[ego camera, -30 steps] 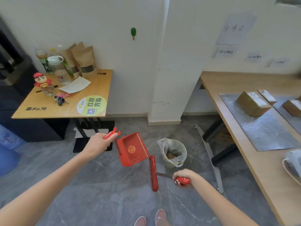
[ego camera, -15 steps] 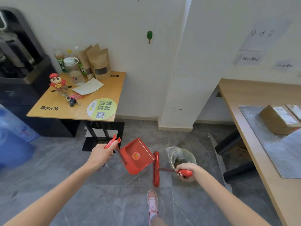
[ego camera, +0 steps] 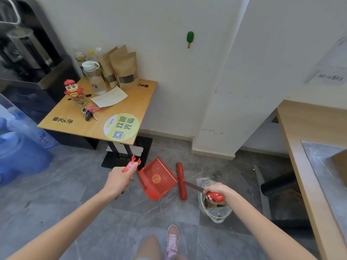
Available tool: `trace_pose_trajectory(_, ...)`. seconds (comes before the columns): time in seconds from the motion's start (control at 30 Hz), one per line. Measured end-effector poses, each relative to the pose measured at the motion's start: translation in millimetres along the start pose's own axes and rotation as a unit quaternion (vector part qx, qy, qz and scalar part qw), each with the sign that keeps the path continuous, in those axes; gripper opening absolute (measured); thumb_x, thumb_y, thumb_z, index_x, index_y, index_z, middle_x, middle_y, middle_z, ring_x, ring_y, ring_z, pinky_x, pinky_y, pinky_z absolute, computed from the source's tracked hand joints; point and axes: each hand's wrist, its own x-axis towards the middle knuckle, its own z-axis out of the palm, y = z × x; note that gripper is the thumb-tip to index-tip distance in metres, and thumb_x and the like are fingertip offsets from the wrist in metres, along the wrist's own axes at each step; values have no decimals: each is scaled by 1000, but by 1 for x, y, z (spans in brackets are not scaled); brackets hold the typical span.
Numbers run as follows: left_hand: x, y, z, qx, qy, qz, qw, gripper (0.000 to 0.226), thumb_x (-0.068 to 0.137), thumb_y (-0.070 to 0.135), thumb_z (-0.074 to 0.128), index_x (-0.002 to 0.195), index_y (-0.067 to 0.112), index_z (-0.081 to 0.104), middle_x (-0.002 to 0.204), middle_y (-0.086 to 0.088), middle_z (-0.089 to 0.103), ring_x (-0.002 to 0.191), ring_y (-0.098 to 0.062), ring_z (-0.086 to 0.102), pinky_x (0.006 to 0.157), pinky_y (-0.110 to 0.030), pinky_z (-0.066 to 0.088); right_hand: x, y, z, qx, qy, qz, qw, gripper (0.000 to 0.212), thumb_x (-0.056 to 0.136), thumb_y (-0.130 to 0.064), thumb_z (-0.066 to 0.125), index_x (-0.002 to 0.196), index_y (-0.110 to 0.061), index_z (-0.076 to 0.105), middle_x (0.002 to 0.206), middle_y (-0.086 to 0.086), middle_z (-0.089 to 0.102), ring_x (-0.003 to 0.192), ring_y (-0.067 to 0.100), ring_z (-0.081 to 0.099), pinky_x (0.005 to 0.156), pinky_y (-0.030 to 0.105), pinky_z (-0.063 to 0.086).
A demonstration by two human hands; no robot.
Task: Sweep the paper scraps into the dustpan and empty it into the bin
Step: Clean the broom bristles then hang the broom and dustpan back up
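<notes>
Left hand (ego camera: 118, 180) clamped on dustpan (ego camera: 156, 178) handle; right hand (ego camera: 216, 191) clamped on brush (ego camera: 181, 181) handle, above bin (ego camera: 214, 212). Brush head just right of dustpan.

Small wooden table (ego camera: 120, 102) — keys (ego camera: 87, 114), figurine (ego camera: 72, 90), brown pouches (ego camera: 124, 69), possibly water jugs (ego camera: 20, 152) beside.

Both arms extended forward, left hand (ego camera: 120, 180) fisted, right hand (ego camera: 216, 192) fisted

Round yellow-green sticker (ego camera: 121, 127) on small wooden table (ego camera: 75, 119) reads 欢迎光临, with QR code below; dark printed marks at two table corners and wall paper notice (ego camera: 329, 76) illegible.
</notes>
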Motion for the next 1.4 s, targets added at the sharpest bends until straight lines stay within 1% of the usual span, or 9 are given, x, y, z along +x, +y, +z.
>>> trace_pose_trajectory(0.2, 10, -12, 19, -20, 9, -24, 999, 55, 85, 55, 56, 54, 10, 48, 44, -2, 41, 34, -15, 34, 41, -21, 30, 1, -29, -3, -26, 9, -31, 999, 11, 84, 2, 58, 88, -3, 49, 58, 10, 50, 39, 11, 48, 33, 18, 42)
trace_pose_trajectory(0.33, 21, -21, 34, -48, 19, -34, 998, 56, 85, 54, 58, 51, 10, 49, 41, -3, 41, 36, -17, 35, 41, -23, 31, -2, -47, 0, -63, 22, -45, 997, 12, 82, 5, 56, 74, -2, 52, 56, 11, 48, 30, 11, 46, 33, 17, 39)
trace_pose_trajectory(0.4, 25, -26, 43, -55, 17, -34, 998, 56, 87, 51, 59, 49, 10, 49, 39, -2, 41, 35, -17, 36, 42, -23, 31, -3, -56, 5, -85, 32, -48, 995, 5, 82, 5, 56, 82, 0, 54, 57, 12, 49, 29, 11, 47, 33, 18, 39)
trace_pose_trajectory(0.57, 41, -34, 63, -69, 5, -45, 997, 55, 87, 49, 59, 47, 13, 47, 37, 4, 42, 39, -16, 38, 48, -28, 33, 6, -78, 24, -158, 55, -70, 983, 38, 83, 5, 53, 120, 10, 53, 58, 13, 50, 31, 12, 47, 33, 18, 39)
trace_pose_trajectory(0.7, 55, -39, 79, -105, -29, -52, 993, 52, 88, 45, 59, 48, 14, 48, 38, 7, 42, 39, -13, 38, 47, -28, 32, 12, -95, 47, -217, 75, -79, 970, 42, 83, 3, 52, 125, 8, 50, 56, 12, 51, 30, 11, 47, 32, 19, 39)
trace_pose_trajectory(0.9, 74, -50, 103, -154, -136, -67, 976, 42, 96, 37, 50, 64, 11, 47, 43, 3, 31, 36, -9, 26, 42, -21, 19, 33, -118, 76, -308, 105, -60, 944, 5, 81, -4, 51, 83, -8, 49, 46, 7, 55, 21, 10, 44, 31, 18, 38)
trace_pose_trajectory(1.07, 93, -68, 119, -156, -231, -78, 957, 35, 98, 36, 47, 76, 8, 49, 48, 3, 40, 42, -11, 37, 44, -21, 35, 70, -128, 89, -312, 71, -7, 947, 7, 80, -3, 53, 79, -4, 46, 26, 2, 49, 20, 11, 47, 30, 16, 39)
trace_pose_trajectory(1.2, 105, -82, 132, -148, -251, -116, 950, 31, 99, 30, 46, 79, 7, 48, 48, 2, 45, 42, -13, 42, 46, -21, 39, 95, -133, 96, -296, 20, 62, 953, 11, 81, -2, 56, 75, -2, 46, 31, 7, 53, 38, 16, 53, 43, 27, 45)
trace_pose_trajectory(1.4, 104, -77, 157, -140, -278, -122, 943, 20, 100, 15, 44, 82, 7, 45, 48, 4, 48, 41, -7, 45, 48, -19, 40, 95, -152, 109, -398, 43, 8, 916, 20, 79, -10, 59, 67, -7, 44, 69, 10, 60, 50, 14, 56, 45, 25, 46)
